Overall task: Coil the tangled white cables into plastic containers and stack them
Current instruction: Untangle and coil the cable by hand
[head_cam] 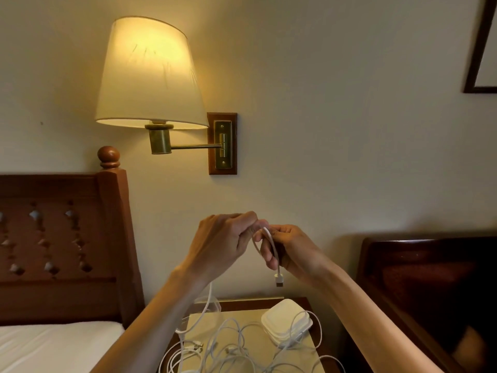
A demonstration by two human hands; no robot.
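Observation:
My left hand [226,238] and my right hand [289,249] meet in the air above the nightstand, both gripping one white cable [270,238]. A small loop of it sits between my fingers, and its USB plug [279,280] dangles below my right hand. The rest of this cable runs down behind my left forearm to a tangle of white cables [231,345] on the nightstand top. A stack of white plastic containers [287,321] rests at the back right of that top, with cable looped over it. A clear container [212,305] shows partly behind my left forearm.
The small wooden nightstand [314,343] stands between a bed with a carved wooden headboard [61,238] on the left and a dark wooden chair [430,278] on the right. A lit wall lamp [150,74] hangs above.

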